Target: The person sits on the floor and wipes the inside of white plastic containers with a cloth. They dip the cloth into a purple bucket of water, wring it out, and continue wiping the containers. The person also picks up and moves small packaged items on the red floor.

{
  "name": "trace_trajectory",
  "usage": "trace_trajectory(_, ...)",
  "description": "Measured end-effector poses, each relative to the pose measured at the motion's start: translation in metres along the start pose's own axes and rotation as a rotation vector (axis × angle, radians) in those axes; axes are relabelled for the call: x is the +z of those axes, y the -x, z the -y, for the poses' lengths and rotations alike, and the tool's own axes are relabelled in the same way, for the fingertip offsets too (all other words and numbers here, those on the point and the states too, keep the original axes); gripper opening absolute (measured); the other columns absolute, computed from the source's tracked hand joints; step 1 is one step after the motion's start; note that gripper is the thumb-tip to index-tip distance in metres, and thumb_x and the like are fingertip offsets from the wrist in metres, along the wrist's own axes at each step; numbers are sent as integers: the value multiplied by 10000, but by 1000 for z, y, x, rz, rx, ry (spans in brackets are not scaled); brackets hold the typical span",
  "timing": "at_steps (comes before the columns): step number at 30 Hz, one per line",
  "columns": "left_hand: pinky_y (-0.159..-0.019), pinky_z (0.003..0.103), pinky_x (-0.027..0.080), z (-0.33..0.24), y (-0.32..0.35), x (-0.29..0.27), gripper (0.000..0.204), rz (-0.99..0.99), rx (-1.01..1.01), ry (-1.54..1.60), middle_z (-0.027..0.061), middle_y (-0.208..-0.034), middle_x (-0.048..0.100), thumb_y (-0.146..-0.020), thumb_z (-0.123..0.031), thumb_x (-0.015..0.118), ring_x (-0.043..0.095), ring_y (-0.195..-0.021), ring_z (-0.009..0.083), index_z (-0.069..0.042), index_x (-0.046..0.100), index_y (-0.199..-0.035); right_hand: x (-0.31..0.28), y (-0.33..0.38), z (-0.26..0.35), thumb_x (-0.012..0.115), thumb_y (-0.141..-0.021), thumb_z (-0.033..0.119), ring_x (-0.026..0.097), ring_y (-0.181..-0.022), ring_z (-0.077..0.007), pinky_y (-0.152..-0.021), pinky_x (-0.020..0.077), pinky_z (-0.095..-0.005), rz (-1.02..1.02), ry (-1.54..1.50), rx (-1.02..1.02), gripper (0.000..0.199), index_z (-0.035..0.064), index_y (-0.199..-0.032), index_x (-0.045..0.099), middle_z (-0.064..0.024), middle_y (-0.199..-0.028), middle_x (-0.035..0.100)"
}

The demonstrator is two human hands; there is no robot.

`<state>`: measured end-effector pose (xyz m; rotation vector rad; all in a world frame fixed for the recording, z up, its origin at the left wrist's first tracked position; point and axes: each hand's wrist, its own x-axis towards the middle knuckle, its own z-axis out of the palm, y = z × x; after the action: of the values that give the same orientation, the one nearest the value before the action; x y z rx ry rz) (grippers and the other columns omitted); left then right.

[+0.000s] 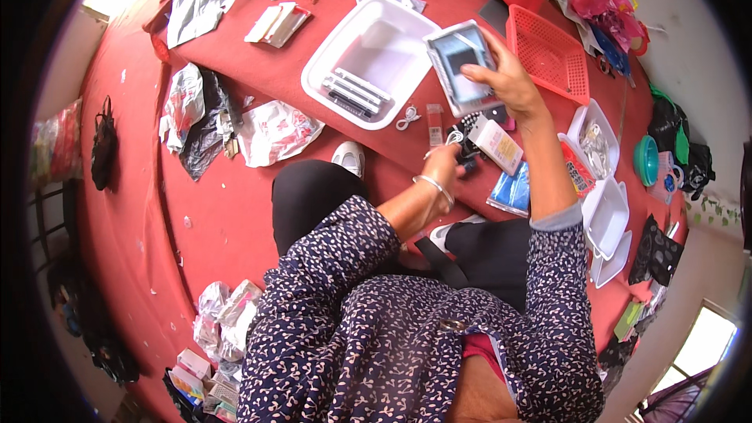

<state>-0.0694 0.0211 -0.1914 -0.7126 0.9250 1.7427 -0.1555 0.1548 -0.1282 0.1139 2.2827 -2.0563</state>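
In my right hand (509, 78) is a flat rectangular pack (462, 63) with a pale shiny frame and a dark bluish middle. The thumb lies across its face, and it is raised beside the right rim of a white plastic tub (311, 70). Inside the tub lie several slim white and black sticks (356, 92). My left hand (445, 168), a bangle on its wrist, hovers low near a white cable (454, 137) and black cords (468, 129); its fingers are smeared. Close by are a white box (497, 145), a blue packet (511, 188) and a coiled white cable (407, 117).
A red perforated basket (548, 55) stands beyond my right hand. White foam containers (607, 215) lie open at the right, one holding cables. Plastic bags (278, 133) and a bundle of flat packs (278, 25) are spread on the red cloth (227, 211) to the left.
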Motion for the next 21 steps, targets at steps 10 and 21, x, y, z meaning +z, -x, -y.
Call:
trace_trajectory(10, -648, 279, 452, 59, -34, -8, 267, 228, 187, -309, 74, -837, 596, -840, -159, 409, 561, -731, 154, -26, 527, -1039, 95, -96, -100, 691, -585, 251, 492, -949, -331, -788, 424, -429, -4, 1210, -320, 881, 168, -1333, 231, -182, -1106, 405)
trace_trajectory(21, -689, 300, 478, 36, 0, 3, 284, 156, 96, -372, 125, -873, 597, -837, -158, 414, 593, -822, 198, 23, 522, -1028, 106, -97, -133, 441, -789, 524, 249, -1242, -387, -1009, 232, -472, 371, 874, 94, 807, 152, -1381, 40, -205, -1392, 143)
